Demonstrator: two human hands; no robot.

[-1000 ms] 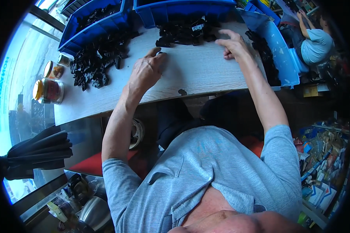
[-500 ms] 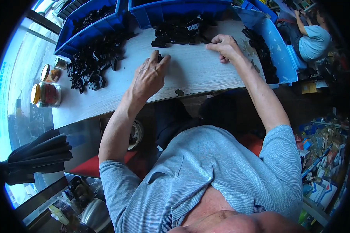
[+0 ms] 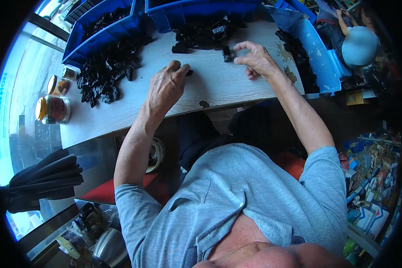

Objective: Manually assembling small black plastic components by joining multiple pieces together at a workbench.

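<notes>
My left hand [image 3: 169, 82] is closed over the middle of the pale table, with a small black plastic part [image 3: 189, 73] showing at its fingertips. To its right, my right hand [image 3: 258, 61] has thumb and forefinger spread with nothing between them. Just left of those fingertips, a single black plastic piece [image 3: 227, 54] sits on the table, seemingly apart from the hand. Behind it lies a heap of similar black pieces [image 3: 198, 35]. A larger heap of black parts [image 3: 109, 73] spreads out to the left of my left hand.
Blue bins [image 3: 71, 52] line the far side, one holding black parts. A light-blue tray [image 3: 319, 53] stands at the right beside more black pieces [image 3: 299, 58]. Jars [image 3: 58, 109] stand at the left edge. Another person [image 3: 361, 47] sits at the far right.
My right finger and thumb have parted, and a black piece now sits beside them, nearer me than the heap. My left hand has shifted slightly left and toward me.
</notes>
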